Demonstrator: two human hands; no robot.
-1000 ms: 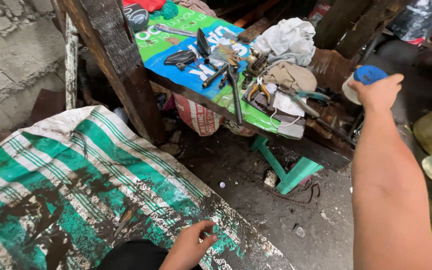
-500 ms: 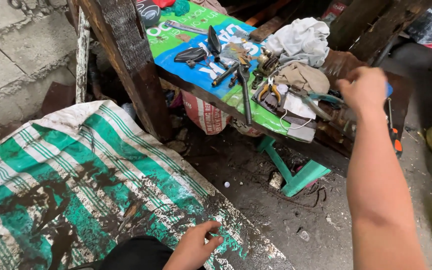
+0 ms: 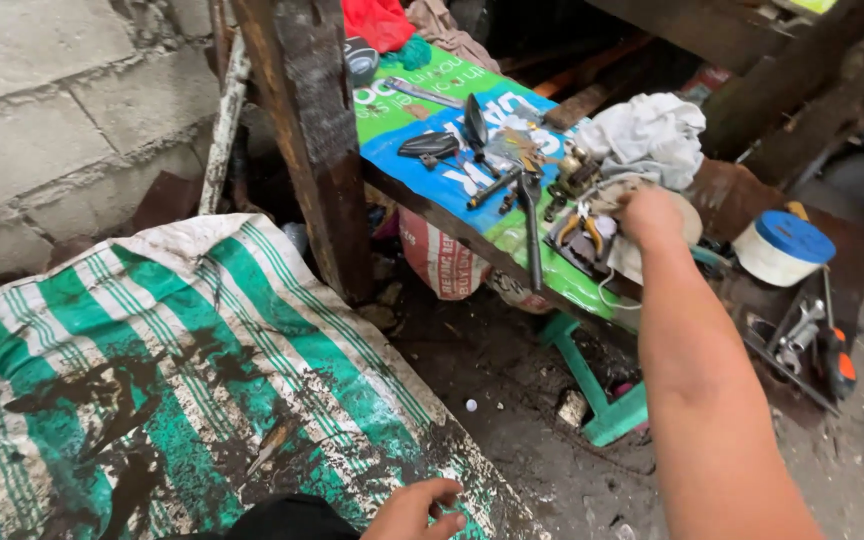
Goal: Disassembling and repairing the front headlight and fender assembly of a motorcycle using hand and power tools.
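Right hand reaching into the tool clutter on the worktop

A green-and-white striped tarp spreads at lower left — the left hand rests at its edge, fingers loosely curled, holding nothing. The right hand reaches over the green-and-blue worktop, beside yellow-handled pliers; whether its fingers grip anything cannot be told.

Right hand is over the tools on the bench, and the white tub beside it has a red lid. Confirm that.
Not quite. In the head view the right hand is over the tools on the bench, but the white tub has a blue lid, not red.
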